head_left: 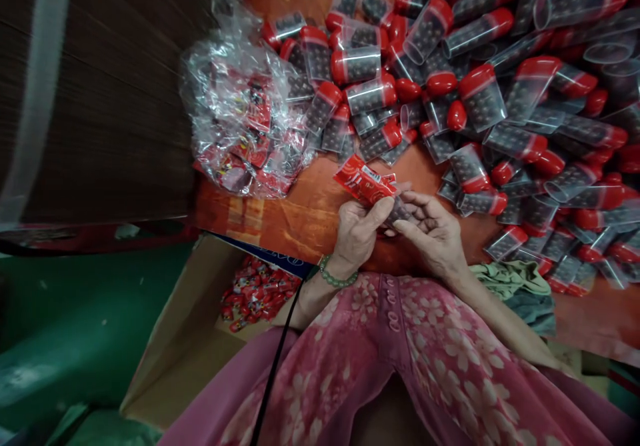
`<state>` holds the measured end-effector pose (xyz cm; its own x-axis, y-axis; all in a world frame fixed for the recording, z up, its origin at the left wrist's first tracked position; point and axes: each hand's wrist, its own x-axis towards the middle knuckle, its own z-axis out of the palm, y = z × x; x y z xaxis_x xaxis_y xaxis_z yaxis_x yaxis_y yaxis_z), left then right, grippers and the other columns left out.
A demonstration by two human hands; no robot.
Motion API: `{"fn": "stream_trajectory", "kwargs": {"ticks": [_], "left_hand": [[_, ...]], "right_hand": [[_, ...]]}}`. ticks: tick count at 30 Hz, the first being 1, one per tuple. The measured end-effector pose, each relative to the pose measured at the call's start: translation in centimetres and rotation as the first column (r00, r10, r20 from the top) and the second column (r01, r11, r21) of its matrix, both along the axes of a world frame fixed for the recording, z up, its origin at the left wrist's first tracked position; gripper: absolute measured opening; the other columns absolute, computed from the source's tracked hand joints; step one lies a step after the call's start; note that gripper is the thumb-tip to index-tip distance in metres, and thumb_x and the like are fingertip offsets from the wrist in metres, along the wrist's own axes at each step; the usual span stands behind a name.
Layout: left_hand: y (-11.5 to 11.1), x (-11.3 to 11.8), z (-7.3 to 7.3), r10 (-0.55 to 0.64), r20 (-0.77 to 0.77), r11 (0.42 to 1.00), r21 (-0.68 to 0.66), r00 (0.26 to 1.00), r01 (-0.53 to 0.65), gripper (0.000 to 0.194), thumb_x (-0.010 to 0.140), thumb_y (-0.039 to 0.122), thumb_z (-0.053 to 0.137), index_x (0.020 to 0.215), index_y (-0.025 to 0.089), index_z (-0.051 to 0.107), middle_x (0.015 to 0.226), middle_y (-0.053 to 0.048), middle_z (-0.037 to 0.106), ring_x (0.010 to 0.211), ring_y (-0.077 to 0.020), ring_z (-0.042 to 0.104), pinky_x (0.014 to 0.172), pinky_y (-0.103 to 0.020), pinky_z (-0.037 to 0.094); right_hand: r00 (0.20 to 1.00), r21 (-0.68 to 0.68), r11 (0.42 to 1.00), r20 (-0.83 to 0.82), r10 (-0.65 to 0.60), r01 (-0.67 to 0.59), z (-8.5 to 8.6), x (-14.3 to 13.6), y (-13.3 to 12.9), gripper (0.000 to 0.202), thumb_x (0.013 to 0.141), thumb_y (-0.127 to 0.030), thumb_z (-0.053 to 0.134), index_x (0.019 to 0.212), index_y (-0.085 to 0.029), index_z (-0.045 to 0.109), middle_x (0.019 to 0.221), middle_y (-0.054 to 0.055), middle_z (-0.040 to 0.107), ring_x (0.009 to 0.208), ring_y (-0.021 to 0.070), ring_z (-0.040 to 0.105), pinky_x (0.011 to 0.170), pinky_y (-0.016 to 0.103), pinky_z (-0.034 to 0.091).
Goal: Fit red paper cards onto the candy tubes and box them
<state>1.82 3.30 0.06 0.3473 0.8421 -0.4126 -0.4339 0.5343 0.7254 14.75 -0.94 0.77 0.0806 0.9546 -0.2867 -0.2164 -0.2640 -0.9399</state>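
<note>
Near the table's front edge, both hands meet at one small item. My left hand point(357, 231) is closed on a red printed wrapper point(367, 183), thumb on top, and wears a green bead bracelet at the wrist. From the wrapper's lower right end shows a clear container of dark balls point(399, 213). My right hand point(433, 229) pinches this container between thumb and fingers. How far the wrapper covers the container is partly hidden by the fingers. Beyond the hands lies a big heap of red-capped clear containers point(480, 96) filled with dark balls.
A clear plastic bag point(245, 119) of red printed wrappers lies at the left on the orange tabletop point(310, 216). Below the table edge, an open cardboard box point(177, 326) holds many red wrapped pieces point(260, 293). Folded green cloth point(515, 283) lies at the right front edge.
</note>
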Motion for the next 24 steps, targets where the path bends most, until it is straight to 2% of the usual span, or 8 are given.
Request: {"fn": "stream_trajectory", "kwargs": {"ticks": [5,9,11,13,16,20,24], "left_hand": [[0.3,-0.2,0.2,0.127,0.038,0.992,0.002,0.991,-0.127,0.053,0.065,0.059,0.088,0.098,0.02,0.074,0.113,-0.01,0.079,0.115,-0.029,0.072,0.095,-0.039,0.06],[0.3,-0.2,0.1,0.162,0.073,0.986,0.035,0.984,-0.165,0.039,0.073,0.053,0.086,0.087,0.019,0.073,0.111,-0.008,0.079,0.118,-0.0275,0.072,0.105,-0.042,0.056],[0.3,-0.2,0.2,0.129,0.077,0.99,0.052,0.989,-0.133,0.035,0.074,0.049,0.085,0.087,0.019,0.073,0.113,-0.008,0.078,0.119,-0.0274,0.072,0.107,-0.043,0.055],[0.3,-0.4,0.3,0.063,0.08,0.996,0.058,0.995,-0.068,0.034,0.074,0.048,0.086,0.088,0.019,0.075,0.111,-0.009,0.079,0.117,-0.0282,0.072,0.103,-0.042,0.057],[0.3,-0.7,0.3,0.001,0.094,0.998,0.064,0.996,-0.007,0.039,0.074,0.051,0.085,0.095,0.018,0.077,0.114,-0.012,0.078,0.117,-0.0297,0.072,0.096,-0.039,0.06],[0.1,-0.6,0.1,0.033,0.07,0.999,0.033,0.997,-0.035,0.053,0.075,0.066,0.079,0.106,0.023,0.075,0.129,-0.01,0.074,0.123,-0.0296,0.069,0.094,-0.038,0.061],[-0.3,0.0,0.2,0.054,-0.033,0.997,0.049,0.998,-0.052,0.061,0.078,0.079,0.066,0.099,0.022,0.074,0.123,-0.01,0.075,0.128,-0.0295,0.066,0.094,-0.037,0.06]], "right_hand": [[0.986,0.05,0.999,0.166,-0.016,0.008,0.2,-0.2,-0.1,0.035,0.083,-0.044,0.079,0.11,-0.024,0.068,0.096,0.001,0.077,0.07,0.0134,0.073,0.07,0.028,0.065],[0.918,0.189,0.982,0.394,-0.056,-0.021,0.1,-0.1,-0.1,0.025,0.082,-0.033,0.078,0.104,-0.024,0.072,0.091,0.002,0.078,0.074,0.0152,0.073,0.069,0.028,0.061],[0.896,0.192,0.981,0.44,-0.053,-0.037,0.2,0.0,-0.1,0.024,0.083,-0.034,0.078,0.103,-0.023,0.074,0.091,0.002,0.079,0.073,0.0159,0.072,0.068,0.029,0.061],[0.918,0.15,0.988,0.394,-0.041,-0.02,0.4,0.0,-0.2,0.027,0.083,-0.037,0.078,0.105,-0.023,0.074,0.092,0.002,0.078,0.069,0.015,0.071,0.065,0.029,0.061],[0.972,0.076,0.997,0.236,-0.018,0.0,0.8,-0.1,-0.1,0.031,0.082,-0.041,0.08,0.106,-0.023,0.072,0.09,0.0,0.078,0.066,0.0137,0.072,0.064,0.028,0.063],[0.994,0.079,0.997,0.106,-0.029,0.021,0.7,-0.6,0.3,0.032,0.082,-0.038,0.081,0.107,-0.024,0.068,0.093,-0.001,0.078,0.07,0.0129,0.075,0.07,0.028,0.066],[0.99,0.073,0.997,0.136,-0.044,0.034,0.2,-1.2,0.3,0.04,0.078,-0.045,0.083,0.108,-0.025,0.064,0.098,0.001,0.076,0.08,0.0156,0.076,0.081,0.031,0.066]]}}
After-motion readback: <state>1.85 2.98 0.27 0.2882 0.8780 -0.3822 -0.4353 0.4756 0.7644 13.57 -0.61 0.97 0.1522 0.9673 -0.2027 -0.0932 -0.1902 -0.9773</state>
